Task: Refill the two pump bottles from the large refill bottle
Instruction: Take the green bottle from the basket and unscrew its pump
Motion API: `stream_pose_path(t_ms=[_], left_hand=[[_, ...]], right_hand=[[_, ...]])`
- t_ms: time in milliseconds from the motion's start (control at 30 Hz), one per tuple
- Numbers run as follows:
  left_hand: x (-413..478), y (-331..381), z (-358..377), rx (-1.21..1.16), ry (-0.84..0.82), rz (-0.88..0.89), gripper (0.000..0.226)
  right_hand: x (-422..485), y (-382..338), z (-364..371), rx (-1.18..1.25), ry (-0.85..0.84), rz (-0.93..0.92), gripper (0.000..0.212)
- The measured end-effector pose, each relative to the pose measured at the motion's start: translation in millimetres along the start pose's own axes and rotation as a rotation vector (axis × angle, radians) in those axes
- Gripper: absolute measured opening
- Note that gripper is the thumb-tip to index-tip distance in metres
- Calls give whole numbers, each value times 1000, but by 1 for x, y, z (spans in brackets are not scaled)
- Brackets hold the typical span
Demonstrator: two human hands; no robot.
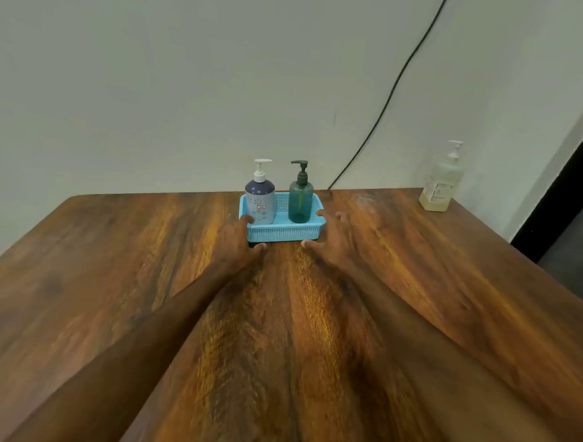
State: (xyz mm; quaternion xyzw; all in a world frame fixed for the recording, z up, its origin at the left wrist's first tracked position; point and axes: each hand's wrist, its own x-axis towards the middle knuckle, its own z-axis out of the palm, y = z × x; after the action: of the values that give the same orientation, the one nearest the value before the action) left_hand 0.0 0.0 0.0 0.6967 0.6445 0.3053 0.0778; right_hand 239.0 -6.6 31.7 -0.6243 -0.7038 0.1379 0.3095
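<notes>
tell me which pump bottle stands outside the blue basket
The clear bottle far right; the navy bottle and green bottle stand inside the basket.

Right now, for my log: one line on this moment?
left hand: grips basket | right hand: grips basket | blue bottle, green bottle: upright in basket | refill bottle: far right, untouched

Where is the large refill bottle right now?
Head view: the large refill bottle stands at the far right corner of the table, apart from the blue basket.
</notes>
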Motion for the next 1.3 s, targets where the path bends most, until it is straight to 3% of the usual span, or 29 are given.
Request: stream_pose_path(t_ms=[167, 333, 767, 1300], left_hand=[[7, 3, -1, -42, -57, -71, 47], [14, 2, -7, -92, -31, -120, 39], [-29, 5, -23, -148, 45, -42, 29], [-156, 28, -55, -245, 76, -24, 26]], right_hand=[[16, 13, 14, 52, -48, -81, 35], [32, 16, 26, 112, 29, -19, 19], [5, 28, 23, 225, 130, -115, 14], [-139, 4, -26, 242, 192, -110, 25]])
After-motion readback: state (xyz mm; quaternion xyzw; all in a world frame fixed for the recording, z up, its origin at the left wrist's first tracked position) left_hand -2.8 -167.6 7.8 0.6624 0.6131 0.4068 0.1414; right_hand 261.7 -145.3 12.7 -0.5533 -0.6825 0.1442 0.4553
